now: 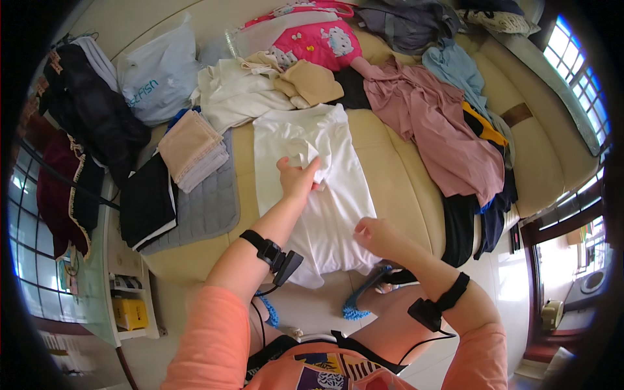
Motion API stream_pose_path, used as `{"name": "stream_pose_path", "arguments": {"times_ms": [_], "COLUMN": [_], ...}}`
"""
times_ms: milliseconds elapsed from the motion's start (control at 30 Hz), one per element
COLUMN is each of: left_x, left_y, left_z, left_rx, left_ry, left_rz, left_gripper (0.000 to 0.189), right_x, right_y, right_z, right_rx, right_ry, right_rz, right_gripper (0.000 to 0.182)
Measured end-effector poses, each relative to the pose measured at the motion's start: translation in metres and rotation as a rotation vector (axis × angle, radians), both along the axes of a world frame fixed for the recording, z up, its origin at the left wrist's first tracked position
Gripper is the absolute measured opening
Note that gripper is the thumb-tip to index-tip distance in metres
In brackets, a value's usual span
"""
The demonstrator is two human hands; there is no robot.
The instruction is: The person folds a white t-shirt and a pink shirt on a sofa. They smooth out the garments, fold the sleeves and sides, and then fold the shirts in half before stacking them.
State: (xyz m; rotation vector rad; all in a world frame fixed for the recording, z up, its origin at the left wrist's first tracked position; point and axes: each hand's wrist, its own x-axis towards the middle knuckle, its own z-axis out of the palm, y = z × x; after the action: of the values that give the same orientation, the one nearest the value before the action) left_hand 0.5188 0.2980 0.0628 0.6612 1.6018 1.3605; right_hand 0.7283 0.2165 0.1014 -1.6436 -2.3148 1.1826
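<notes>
A white garment [336, 214] lies lengthwise on the beige sofa [395, 180], its lower end hanging over the front edge. My left hand [298, 180] is on its upper middle, with a bunched fold of the white cloth caught by the thumb. The index finger of that hand stands apart. At the garment's right edge, low down, is my right hand [380, 238] with curled fingers. Its fingertips meet the white cloth, but whether they pinch it is hidden.
Left of the garment, folded beige cloths [187, 146] and folded black clothing [148, 200] rest by a grey quilted pad [214, 204]. Behind lie cream clothing [239, 95], beige bra cups [312, 83] and a white plastic bag [158, 78]. A pink garment [434, 131] drapes at right.
</notes>
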Motion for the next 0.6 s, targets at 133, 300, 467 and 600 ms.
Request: {"name": "stream_pose_path", "arguments": {"times_ms": [133,300,467,600], "left_x": [-0.018,-0.083,-0.126,-0.118], "left_y": [0.007,0.018,-0.046,-0.072], "left_z": [-0.001,-0.046,-0.037,-0.007], "left_rx": [0.115,0.217,-0.071,-0.349], "left_ry": [0.327,0.888,0.723,0.857], "left_rz": [-0.056,0.164,-0.175,-0.434], "left_gripper": [0.066,0.039,0.038,0.039], "right_x": [0.001,0.008,-0.016,-0.017], "right_y": [0.062,0.115,0.101,0.097], "right_z": [-0.014,-0.046,-0.044,-0.038], "right_rx": [0.152,0.142,0.014,-0.013], "right_ry": [0.02,0.113,-0.081,-0.096], "right_rz": [-0.057,-0.367,-0.357,-0.319], "right_gripper": [0.025,0.027,0.036,0.04]}}
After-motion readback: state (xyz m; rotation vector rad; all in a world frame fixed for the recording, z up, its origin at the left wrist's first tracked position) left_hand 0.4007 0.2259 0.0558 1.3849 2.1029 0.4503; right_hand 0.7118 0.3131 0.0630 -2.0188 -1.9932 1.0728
